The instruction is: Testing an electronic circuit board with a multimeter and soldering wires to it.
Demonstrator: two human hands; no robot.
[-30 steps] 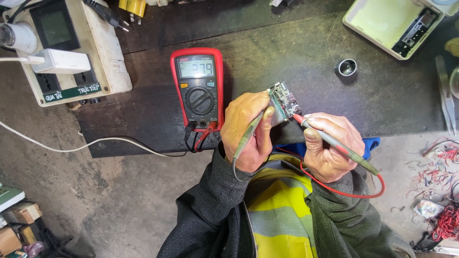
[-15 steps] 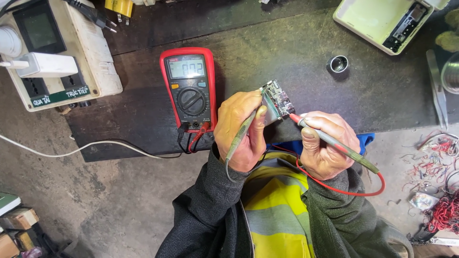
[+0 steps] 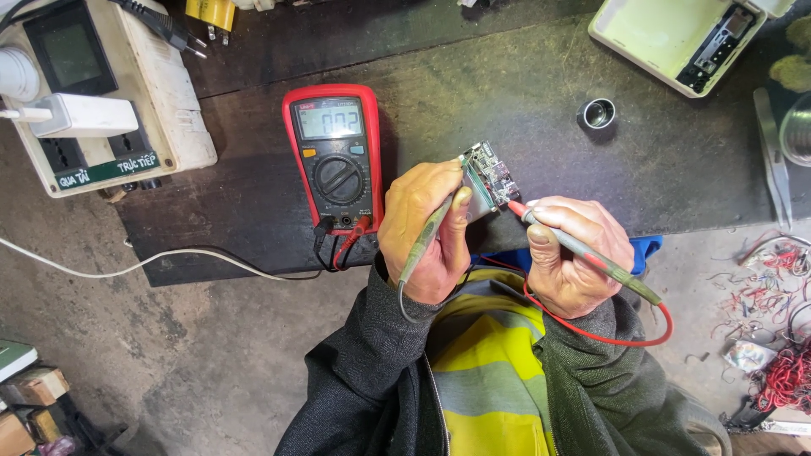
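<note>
My left hand point(image 3: 427, 232) holds a small green circuit board point(image 3: 488, 179) upright, together with a dark test probe point(image 3: 427, 241) pinched along its fingers. In my right hand point(image 3: 574, 253) is a red-tipped test probe point(image 3: 583, 249), its tip touching the board's right edge. A red lead point(image 3: 625, 333) loops from that probe below my wrist. Just left of my hands a red multimeter point(image 3: 335, 159) lies flat on the dark mat point(image 3: 473, 76), its display lit and two leads plugged into its lower end.
A white power strip box point(image 3: 101, 101) with a plugged white adapter point(image 3: 80, 116) sits at the upper left, a white cable point(image 3: 127, 266) trailing across the floor. A white device casing point(image 3: 667, 38) and a small metal ring point(image 3: 597, 112) lie upper right. Red wire scraps point(image 3: 781, 371) litter the right.
The view has shifted slightly, so the meter and hands sit further left in frame. Both hands keep their hold on board and probes; the meter's display reading has changed.
</note>
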